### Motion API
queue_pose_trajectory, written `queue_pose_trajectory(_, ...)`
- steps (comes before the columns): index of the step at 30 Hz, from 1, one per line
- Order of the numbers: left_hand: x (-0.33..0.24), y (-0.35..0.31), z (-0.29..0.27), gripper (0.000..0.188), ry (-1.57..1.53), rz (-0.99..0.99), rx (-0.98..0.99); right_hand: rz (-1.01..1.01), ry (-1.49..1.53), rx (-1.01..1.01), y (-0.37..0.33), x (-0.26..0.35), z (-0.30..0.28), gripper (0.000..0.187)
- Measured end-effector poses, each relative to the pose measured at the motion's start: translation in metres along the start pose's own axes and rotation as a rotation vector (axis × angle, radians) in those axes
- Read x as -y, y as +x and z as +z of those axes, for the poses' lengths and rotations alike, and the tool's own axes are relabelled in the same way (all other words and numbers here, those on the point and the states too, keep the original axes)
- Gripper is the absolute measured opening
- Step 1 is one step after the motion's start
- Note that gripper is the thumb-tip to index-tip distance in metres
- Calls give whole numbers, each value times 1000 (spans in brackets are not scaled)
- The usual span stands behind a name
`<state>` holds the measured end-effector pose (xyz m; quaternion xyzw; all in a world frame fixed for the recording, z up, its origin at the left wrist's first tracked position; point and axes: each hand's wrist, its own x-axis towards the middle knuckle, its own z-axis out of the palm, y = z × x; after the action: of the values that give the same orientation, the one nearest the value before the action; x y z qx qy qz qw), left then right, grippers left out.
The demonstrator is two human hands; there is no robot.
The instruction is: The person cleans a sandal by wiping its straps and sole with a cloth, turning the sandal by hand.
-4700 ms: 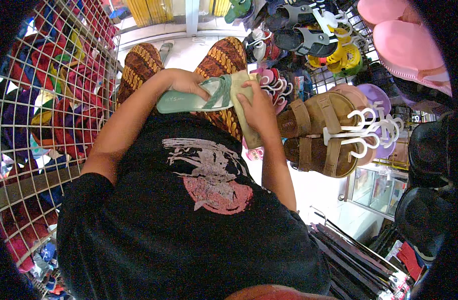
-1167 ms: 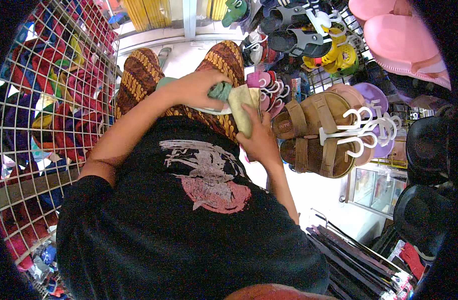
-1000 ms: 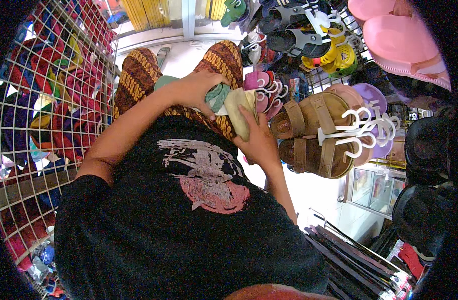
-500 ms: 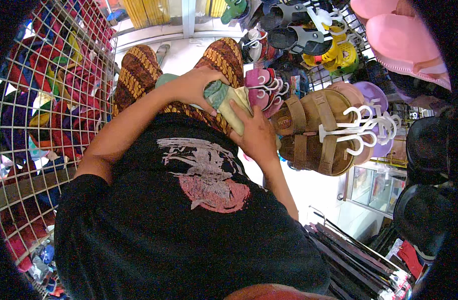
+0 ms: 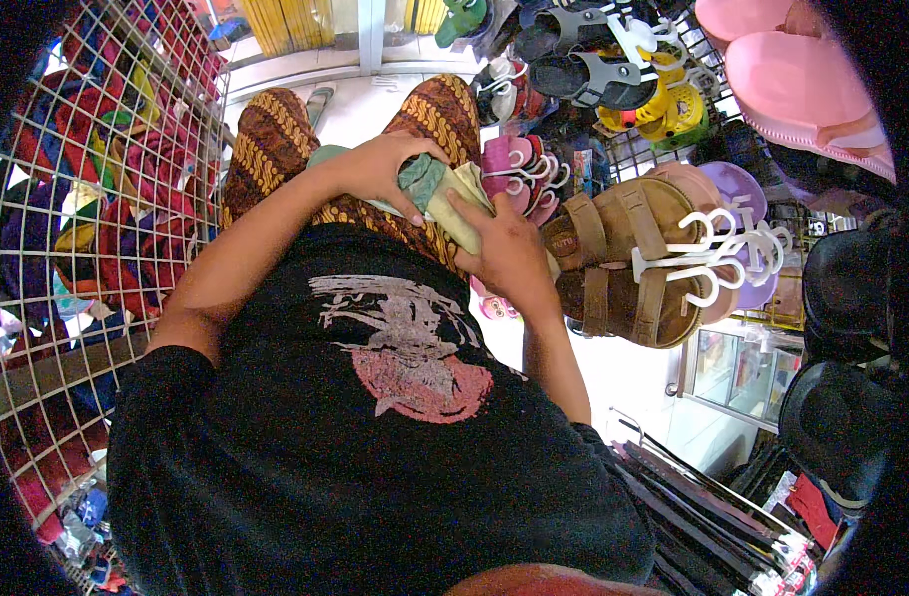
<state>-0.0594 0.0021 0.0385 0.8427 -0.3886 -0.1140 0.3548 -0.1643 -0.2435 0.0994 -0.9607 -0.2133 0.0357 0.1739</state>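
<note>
Both my hands meet in front of my chest over a pair of light green and pale yellow sandals (image 5: 444, 194). My left hand (image 5: 380, 169) wraps over the green sandal from above, fingers curled around it. My right hand (image 5: 504, 248) grips the pale yellow sandal from the right side. The sandals are pressed together between the two hands. Below them I see my patterned brown trousers (image 5: 276, 139) and black printed shirt (image 5: 395, 417).
A white wire rack (image 5: 97, 199) full of colourful footwear stands on my left. On my right, brown strap sandals (image 5: 623, 258) on white hangers, pink and purple sandals (image 5: 514, 169) and black ones (image 5: 583, 70) hang on a rack. White floor tiles (image 5: 365, 99) lie ahead.
The sandals, first held spread apart lengthwise, have been brought together. My left hand moved right over the green one and my right hand closed in beside it.
</note>
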Motion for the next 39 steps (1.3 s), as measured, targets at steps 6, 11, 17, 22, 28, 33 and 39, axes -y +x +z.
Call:
queue_pose_trajectory(6,7,1,1,94,-29,15,51,-12,13,22,-3,-1,0,75)
queue_pose_trajectory(11,5,3,-2,97,-32,13,73,-11,48,87,-4,-9,-4,77)
queue_pose_trajectory(17,9,3,-3,96,-62,-9,103,-45,72,80,-8,-11,-1,78)
queue_pose_trajectory(22,5,2,-7,92,-107,-24,68,74,95,128,3,-10,1,78)
queue_pose_trajectory(28,8,1,-7,87,-96,-43,10,169,-94,-98,5,9,28,80)
queue_pose_trajectory(33,29,-1,-9,60,-298,-34,69,145,-39,-54,6,3,27,79)
queue_pose_trajectory(39,36,0,-4,57,-303,7,77,25,-127,-51,5,4,23,75)
